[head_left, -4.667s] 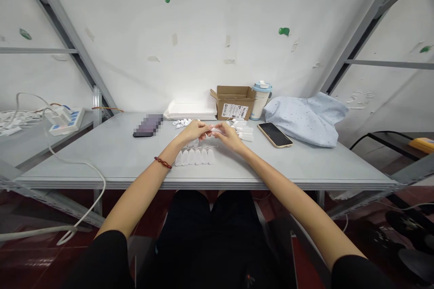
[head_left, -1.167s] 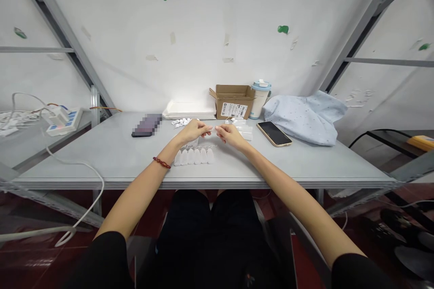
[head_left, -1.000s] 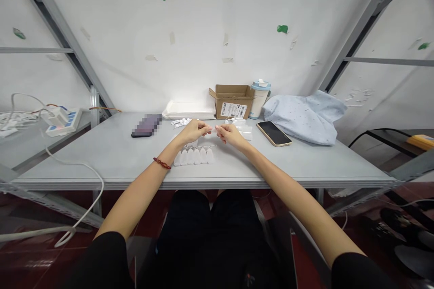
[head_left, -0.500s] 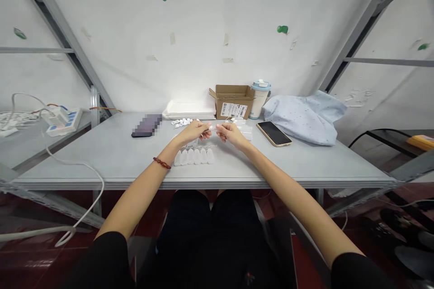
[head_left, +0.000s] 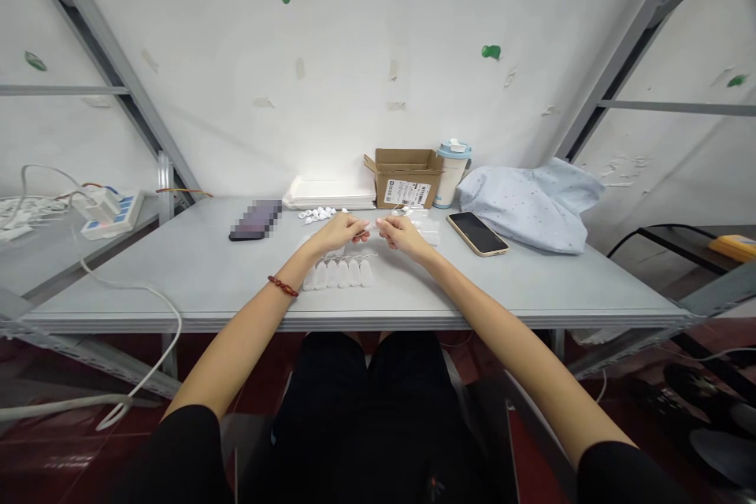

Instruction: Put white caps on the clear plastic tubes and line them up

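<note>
My left hand [head_left: 348, 231] and my right hand [head_left: 398, 234] face each other just above the table, fingertips a small gap apart. Both are closed in a pinch. Whatever sits between the fingers is small and whitish, too tiny to name. Below my left hand, a row of several white translucent rounded pieces [head_left: 339, 274] with thin strings along their top lies on the table. Small white pieces [head_left: 319, 213] are heaped behind my left hand. Clear plastic pieces [head_left: 429, 231] lie just beyond my right hand, partly covered by it.
Along the back stand a white stack of trays [head_left: 331, 193], an open cardboard box [head_left: 407, 179] and a lidded cup [head_left: 452, 173]. A phone [head_left: 477, 233] and pale blue cloth [head_left: 528, 205] lie right; a dark pixelated item [head_left: 257, 219] lies left. A white cable [head_left: 142, 286] hangs over the left side.
The thumb and fingers of my left hand have shifted slightly, and the whitish thing between my hands shows less. My right hand stays nearly in place.
</note>
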Available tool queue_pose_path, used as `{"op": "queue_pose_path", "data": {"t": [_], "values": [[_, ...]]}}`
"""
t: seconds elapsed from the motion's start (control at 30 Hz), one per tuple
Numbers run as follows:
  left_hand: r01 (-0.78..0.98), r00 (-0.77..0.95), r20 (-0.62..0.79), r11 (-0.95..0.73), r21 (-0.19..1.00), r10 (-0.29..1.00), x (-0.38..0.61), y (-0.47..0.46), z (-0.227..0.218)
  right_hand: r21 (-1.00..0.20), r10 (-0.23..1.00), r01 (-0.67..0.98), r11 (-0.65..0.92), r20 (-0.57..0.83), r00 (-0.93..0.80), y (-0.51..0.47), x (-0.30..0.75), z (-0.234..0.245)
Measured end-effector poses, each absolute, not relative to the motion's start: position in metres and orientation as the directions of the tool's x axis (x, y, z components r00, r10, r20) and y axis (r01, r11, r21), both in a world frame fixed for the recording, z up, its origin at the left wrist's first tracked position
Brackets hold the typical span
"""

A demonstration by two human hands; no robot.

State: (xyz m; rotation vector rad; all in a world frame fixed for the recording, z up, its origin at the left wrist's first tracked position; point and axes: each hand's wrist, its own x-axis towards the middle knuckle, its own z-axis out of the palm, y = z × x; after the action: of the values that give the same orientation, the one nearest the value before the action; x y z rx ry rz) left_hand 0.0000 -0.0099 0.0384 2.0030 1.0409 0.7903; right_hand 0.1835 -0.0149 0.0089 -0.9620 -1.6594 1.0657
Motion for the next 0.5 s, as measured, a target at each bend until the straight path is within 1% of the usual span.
{"op": "queue_pose_path", "data": {"t": [0.07, 0.13, 0.23, 0.3, 0.37, 0.4, 0.47, 0.5], "values": [[0.452, 0.496, 0.225, -0.471, 0.758, 0.838, 0.001, -0.011, 0.038, -0.930, 0.917, 0.151, 0.336, 0.286, -0.277, -0.014, 0.184, 0.007], [0.473, 0.501, 0.253, -0.506, 0.721, 0.828, 0.002, -0.011, 0.036, -0.926, 0.917, 0.162, 0.340, 0.289, -0.274, -0.013, 0.183, 0.006], [0.454, 0.491, 0.270, -0.507, 0.733, 0.829, 0.003, -0.007, 0.033, -0.928, 0.922, 0.170, 0.333, 0.283, -0.264, -0.013, 0.183, 0.007], [0.435, 0.466, 0.280, -0.493, 0.753, 0.839, -0.001, -0.001, 0.032, -0.910, 0.921, 0.209, 0.359, 0.308, -0.240, -0.012, 0.185, 0.010], [0.460, 0.396, 0.304, -0.474, 0.751, 0.866, -0.010, 0.009, 0.032, -0.860, 0.910, 0.300, 0.414, 0.381, -0.164, -0.010, 0.191, 0.016], [0.496, 0.332, 0.331, -0.462, 0.736, 0.883, -0.016, 0.014, 0.032, -0.827, 0.897, 0.356, 0.436, 0.430, -0.099, -0.008, 0.196, 0.019], [0.641, 0.163, 0.392, -0.399, 0.655, 0.905, -0.031, 0.024, 0.033, -0.763, 0.855, 0.477, 0.436, 0.517, 0.045, -0.005, 0.207, 0.024], [0.721, 0.100, 0.394, -0.340, 0.604, 0.914, -0.039, 0.028, 0.033, -0.740, 0.835, 0.530, 0.414, 0.540, 0.103, -0.002, 0.213, 0.026]]}}
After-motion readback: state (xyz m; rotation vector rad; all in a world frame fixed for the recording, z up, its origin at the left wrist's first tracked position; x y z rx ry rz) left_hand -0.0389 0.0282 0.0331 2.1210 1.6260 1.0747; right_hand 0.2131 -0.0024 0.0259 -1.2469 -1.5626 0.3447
